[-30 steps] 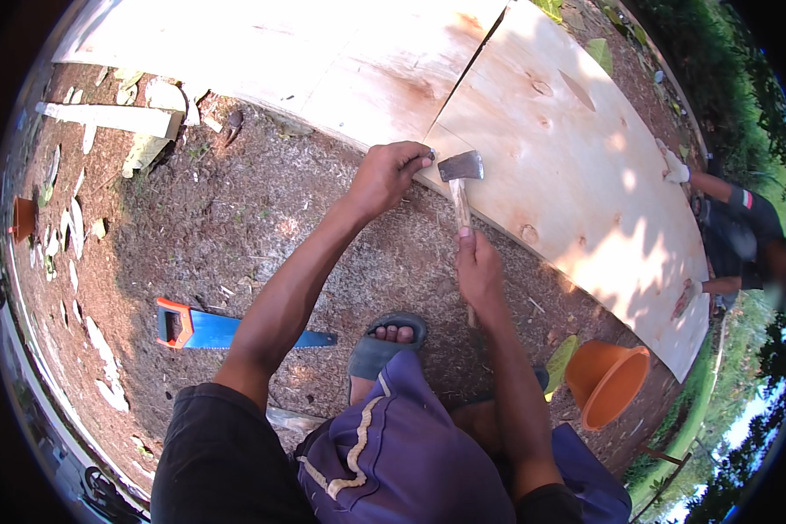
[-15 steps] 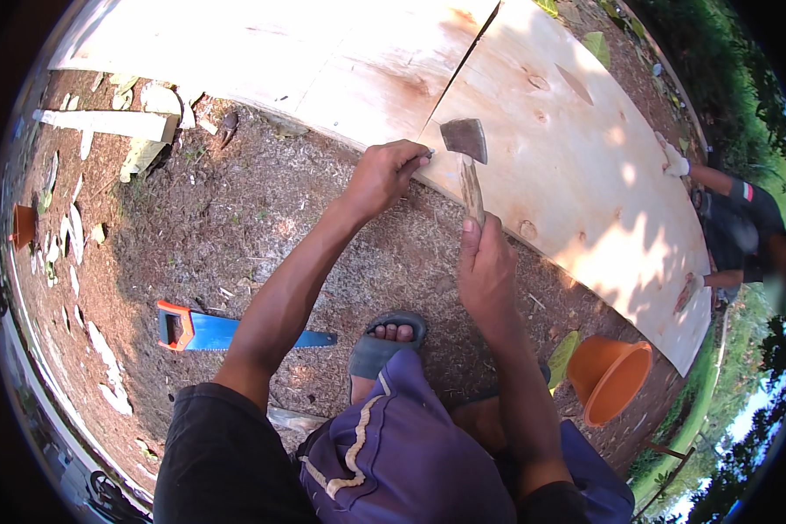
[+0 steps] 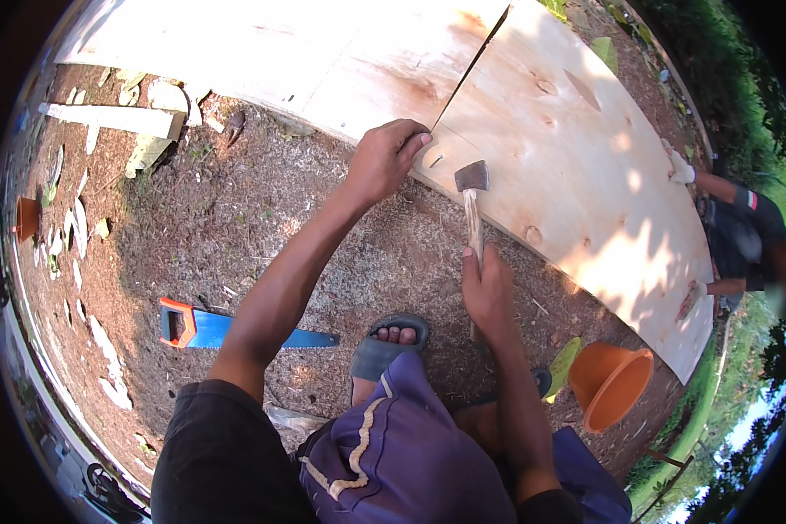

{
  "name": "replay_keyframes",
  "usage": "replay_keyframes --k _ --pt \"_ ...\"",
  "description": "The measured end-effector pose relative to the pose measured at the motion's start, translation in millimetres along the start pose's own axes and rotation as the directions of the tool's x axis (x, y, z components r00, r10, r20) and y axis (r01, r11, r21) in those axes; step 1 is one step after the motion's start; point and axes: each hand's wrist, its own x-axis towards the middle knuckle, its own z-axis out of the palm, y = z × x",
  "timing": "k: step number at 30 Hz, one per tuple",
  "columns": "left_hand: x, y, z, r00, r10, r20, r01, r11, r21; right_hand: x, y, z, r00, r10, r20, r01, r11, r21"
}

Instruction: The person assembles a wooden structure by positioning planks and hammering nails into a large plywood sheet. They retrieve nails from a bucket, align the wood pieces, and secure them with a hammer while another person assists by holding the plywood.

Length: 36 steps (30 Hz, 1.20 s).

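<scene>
My right hand (image 3: pixel 490 293) grips the wooden handle of a hatchet (image 3: pixel 472 205). Its dark metal head is over the near edge of a pale plywood sheet (image 3: pixel 576 157). A small nail (image 3: pixel 436 161) stands tilted in the plywood, just left of the hatchet head and apart from it. Beside the nail, my left hand (image 3: pixel 388 159) is at the board's edge with its fingers curled in. What those fingers hold, if anything, is hidden. A dark narrow gap runs away from me between this sheet and a second plywood sheet (image 3: pixel 323 52) to its left.
A blue handsaw (image 3: pixel 253 330) with an orange-edged handle lies on the ground at left. An orange bucket (image 3: pixel 610 384) is tipped at right. A wooden beam (image 3: pixel 113 118) lies far left. Another person (image 3: pixel 747 231) has gloved hands on the plywood's right edge.
My left fingers have come off the nail, which now stands by itself. The hatchet head has moved down and turned, nearer to me. The other person remains at the sheet's edge.
</scene>
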Motion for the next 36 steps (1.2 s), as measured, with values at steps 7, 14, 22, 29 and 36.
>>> replay_keyframes --k 7,14,22,29,36 --pt "78.6 9.4 -2.5 0.966 0.043 0.254 -0.188 0.790 0.584 -4.2 3.6 7.2 0.992 0.093 0.082 -0.110 0.963 0.245" --pt "84.1 -0.4 7.1 0.948 0.048 0.315 -0.239 0.763 0.601 0.6 -12.1 -10.4 0.998 0.059 0.014 -0.061 0.988 0.143" --pt "79.1 -0.8 5.2 0.956 0.036 0.292 -0.208 0.785 0.584 5.8 -87.1 -59.9 0.826 -0.302 -0.476 0.510 0.761 0.402" --pt "84.4 -5.3 7.1 0.952 0.094 0.292 -0.251 0.784 0.568 9.6 -30.6 -23.8 0.994 -0.100 0.036 0.100 0.995 0.001" --pt "79.7 -6.5 5.9 0.957 0.064 0.285 -0.226 0.779 0.585 -5.1 -79.3 -64.8 0.888 -0.253 -0.383 0.362 0.899 0.247"
